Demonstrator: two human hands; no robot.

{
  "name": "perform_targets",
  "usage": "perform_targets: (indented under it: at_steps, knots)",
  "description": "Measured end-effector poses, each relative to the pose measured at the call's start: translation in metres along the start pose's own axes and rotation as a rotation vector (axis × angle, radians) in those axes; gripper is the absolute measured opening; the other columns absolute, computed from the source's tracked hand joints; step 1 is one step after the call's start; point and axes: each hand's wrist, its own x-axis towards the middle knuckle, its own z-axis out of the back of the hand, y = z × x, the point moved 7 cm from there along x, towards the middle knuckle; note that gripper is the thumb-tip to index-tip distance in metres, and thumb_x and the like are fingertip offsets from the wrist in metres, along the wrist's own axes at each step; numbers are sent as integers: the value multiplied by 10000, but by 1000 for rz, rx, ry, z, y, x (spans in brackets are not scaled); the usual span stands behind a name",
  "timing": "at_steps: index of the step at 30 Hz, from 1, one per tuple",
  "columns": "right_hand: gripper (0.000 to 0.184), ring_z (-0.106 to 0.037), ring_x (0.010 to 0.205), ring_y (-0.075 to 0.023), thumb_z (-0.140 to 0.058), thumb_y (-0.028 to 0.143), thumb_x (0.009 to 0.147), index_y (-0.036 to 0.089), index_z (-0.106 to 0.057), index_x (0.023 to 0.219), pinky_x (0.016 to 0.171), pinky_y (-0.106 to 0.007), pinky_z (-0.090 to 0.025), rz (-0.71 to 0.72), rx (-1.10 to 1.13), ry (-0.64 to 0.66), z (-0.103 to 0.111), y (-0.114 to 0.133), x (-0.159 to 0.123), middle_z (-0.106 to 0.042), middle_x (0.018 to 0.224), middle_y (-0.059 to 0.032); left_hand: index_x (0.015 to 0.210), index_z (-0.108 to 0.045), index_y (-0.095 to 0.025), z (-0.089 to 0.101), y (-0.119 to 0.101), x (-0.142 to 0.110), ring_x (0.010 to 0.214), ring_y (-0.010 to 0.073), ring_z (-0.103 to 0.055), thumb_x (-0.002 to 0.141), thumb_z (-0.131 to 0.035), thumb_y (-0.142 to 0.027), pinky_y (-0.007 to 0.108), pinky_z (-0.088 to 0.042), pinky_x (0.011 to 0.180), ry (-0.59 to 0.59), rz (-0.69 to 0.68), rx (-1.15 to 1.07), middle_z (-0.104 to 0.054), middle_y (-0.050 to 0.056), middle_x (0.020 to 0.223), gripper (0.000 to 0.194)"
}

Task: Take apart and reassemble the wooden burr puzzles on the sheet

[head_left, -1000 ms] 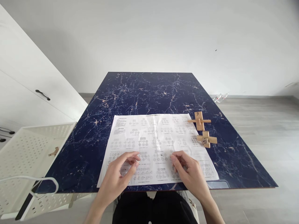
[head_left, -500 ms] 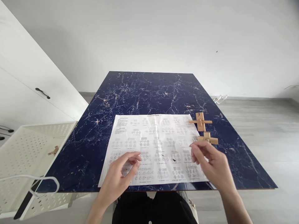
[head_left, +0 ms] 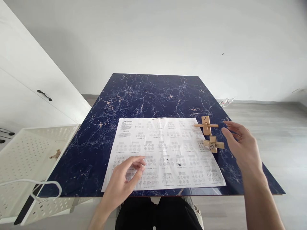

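A creased white instruction sheet (head_left: 165,150) with rows of small printed diagrams lies flat on the dark blue table. Over its lower left part hovers my left hand (head_left: 127,175), fingers curved and apart, with nothing in it. My right hand (head_left: 242,143) is to the right of two wooden interlocking puzzles, its thumb and fingers apart and no object between them. The farther puzzle (head_left: 205,126) has a thin crossbar and a dark mark on its flat piece. Just nearer sits the second wooden puzzle (head_left: 213,145), overlapping the sheet's right edge.
The blue marbled table (head_left: 148,95) reaches toward a pale wall. On the left, a white perforated basket (head_left: 19,153) holds a small wooden piece (head_left: 55,154). Beside it is a white cabinet (head_left: 35,73). A clear plastic item (head_left: 226,102) shows beyond the table's right edge.
My right hand has moved right and away from me, from over the sheet to beside the puzzles, uncovering the nearer one and the sheet's lower right corner. My left hand stays put.
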Motion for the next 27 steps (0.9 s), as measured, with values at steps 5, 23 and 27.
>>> perform_targets:
  at_steps: [5,23,27]
  knots:
    - [489,-685,1337,-295,-721,539,893,268,-749,1299,1117,-442,-530,-88,84,85,-14,-17,12,-753,1395,-118,1313,-727,-309,-1,-2,0,1047,262,-798,1058,-614,-528,268,-686,648,-2,1,-3,-815,51,1179,355]
    - [522,-819,1030,-344,-771,639,873,226,-800,1192,889,-472,-651,-78,34,88,-29,-28,23,-850,1114,-128,1354,-709,-317,-2,3,0,1080,263,-788,1066,-621,-515,294,-696,716,19,9,-5,-804,51,1216,361]
    - [509,-824,992,-317,-753,633,895,232,-799,1203,890,-450,-652,11,42,101,-31,-17,22,-851,1106,-110,1344,-710,-316,-2,3,-1,1074,253,-789,1065,-625,-514,294,-698,741,16,-1,-9,-806,46,1207,352]
